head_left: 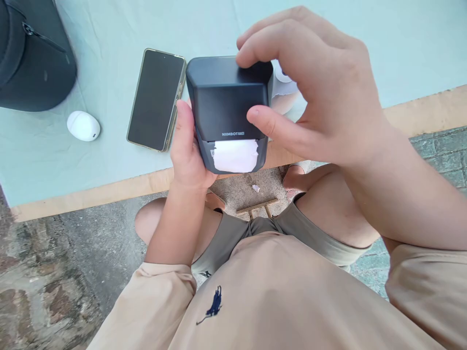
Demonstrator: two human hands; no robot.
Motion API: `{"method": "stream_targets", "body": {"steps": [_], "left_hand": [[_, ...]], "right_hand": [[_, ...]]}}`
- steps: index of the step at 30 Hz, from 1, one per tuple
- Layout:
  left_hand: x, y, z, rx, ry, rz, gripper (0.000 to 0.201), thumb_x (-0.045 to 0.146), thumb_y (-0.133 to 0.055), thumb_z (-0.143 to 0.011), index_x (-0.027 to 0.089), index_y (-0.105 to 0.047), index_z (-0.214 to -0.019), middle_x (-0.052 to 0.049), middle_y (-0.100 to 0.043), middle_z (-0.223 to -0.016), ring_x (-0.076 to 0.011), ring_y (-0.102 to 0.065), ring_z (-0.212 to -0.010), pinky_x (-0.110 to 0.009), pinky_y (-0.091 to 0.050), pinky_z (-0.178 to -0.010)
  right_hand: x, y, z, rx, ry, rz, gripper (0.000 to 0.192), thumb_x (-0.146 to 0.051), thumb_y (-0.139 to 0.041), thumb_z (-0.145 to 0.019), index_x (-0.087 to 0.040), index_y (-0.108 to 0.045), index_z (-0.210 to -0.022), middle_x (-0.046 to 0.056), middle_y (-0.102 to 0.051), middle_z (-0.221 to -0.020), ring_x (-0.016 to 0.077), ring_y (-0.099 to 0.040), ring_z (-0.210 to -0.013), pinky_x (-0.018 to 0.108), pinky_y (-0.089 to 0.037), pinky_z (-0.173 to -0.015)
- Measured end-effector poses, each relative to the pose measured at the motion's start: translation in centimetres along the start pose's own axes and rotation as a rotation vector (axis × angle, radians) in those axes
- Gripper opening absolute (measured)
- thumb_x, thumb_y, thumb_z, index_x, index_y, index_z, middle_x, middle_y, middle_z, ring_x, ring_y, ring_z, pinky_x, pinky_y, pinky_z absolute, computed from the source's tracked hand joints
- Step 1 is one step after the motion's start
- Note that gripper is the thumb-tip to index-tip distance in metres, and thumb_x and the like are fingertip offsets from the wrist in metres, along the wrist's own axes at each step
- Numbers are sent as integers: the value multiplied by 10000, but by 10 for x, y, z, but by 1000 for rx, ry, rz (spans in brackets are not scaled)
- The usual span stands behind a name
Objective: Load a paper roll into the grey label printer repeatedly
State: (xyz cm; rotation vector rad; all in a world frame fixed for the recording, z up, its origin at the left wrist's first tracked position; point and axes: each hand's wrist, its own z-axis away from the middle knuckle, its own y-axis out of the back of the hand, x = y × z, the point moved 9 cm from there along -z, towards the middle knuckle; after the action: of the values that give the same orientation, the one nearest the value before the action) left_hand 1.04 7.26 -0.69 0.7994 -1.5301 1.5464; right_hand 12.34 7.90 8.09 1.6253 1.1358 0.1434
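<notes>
Both hands (188,160) (321,92) at black printer (224,109)

Characters (241,133) after the brand name on the NIIMBOT label printer (228,109) are too small to read. Left hand (189,158): fingers hidden behind printer. Paper roll (286,88), right of printer, is partly covered by right hand (326,92). Black zippered case (42,68), far left of printer, is cut off.

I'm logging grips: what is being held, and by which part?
The black NIIMBOT label printer, by its left side, in the left hand; whether the right hand, over its right side, grips it is unclear.
</notes>
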Motion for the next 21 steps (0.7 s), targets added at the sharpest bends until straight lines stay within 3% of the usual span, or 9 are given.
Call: {"method": "stream_targets", "body": {"steps": [2, 6, 12, 15, 18, 21], "left_hand": [[-2, 1, -1, 18, 23, 40, 478, 573, -356, -992, 227, -686, -978, -9, -687, -1304, -225, -333, -1541, -389, -327, -1305], [-4, 3, -1, 15, 53, 112, 415, 514, -373, -1008, 237, -662, -1118, 2, -683, -1331, -241, -340, -1539, -407, -325, -1300], [-10, 24, 0, 154, 63, 73, 422, 548, -420, -980, 230, -672, -1097, -30, -736, -1170, -249, -459, -1464, -401, -350, -1285], [-8, 21, -3, 112, 49, 36, 460, 580, -386, -967, 253, -704, -1019, -39, -749, -1108, -245, -495, -1432, -411, -373, -1273], [0, 10, -4, 27, 7, 54, 495, 596, -351, -966, 258, -711, -937, -56, -754, -1044, -237, -446, -1472, -406, -379, -1269], [0, 7, -2, 2, 17, 26, 438, 600, -446, -929, 251, -708, -963, -74, -746, -1025, -265, -414, -1497, -415, -395, -1256]], "right_hand": [[1, -2, 1, -21, -12, -4, 451, -442, -386, -986, -105, -550, -1239, 78, -589, -1298, 152, -563, -1301, 295, -485, -1059], [4, -7, 1, -91, -72, 14, 469, -484, -363, -982, -167, -526, -1288, 48, -569, -1367, 128, -547, -1343, 267, -484, -1052], [0, -16, 0, -163, -37, -50, 702, -621, -409, -936, -180, -362, -1480, 36, -396, -1556, 101, -361, -1516, 203, -437, -1166], [1, -14, -2, -158, -53, -35, 693, -594, -440, -933, -205, -347, -1499, 17, -429, -1524, 82, -455, -1420, 198, -440, -1156], [-4, -5, -4, -97, -31, -9, 607, -519, -473, -934, -196, -434, -1446, 18, -488, -1455, 94, -478, -1351, 216, -426, -1166], [-3, 18, -3, 127, -92, 19, 518, -479, -518, -908, -119, -602, -1270, 57, -624, -1172, 131, -591, -1090, 268, -492, -984]]}}
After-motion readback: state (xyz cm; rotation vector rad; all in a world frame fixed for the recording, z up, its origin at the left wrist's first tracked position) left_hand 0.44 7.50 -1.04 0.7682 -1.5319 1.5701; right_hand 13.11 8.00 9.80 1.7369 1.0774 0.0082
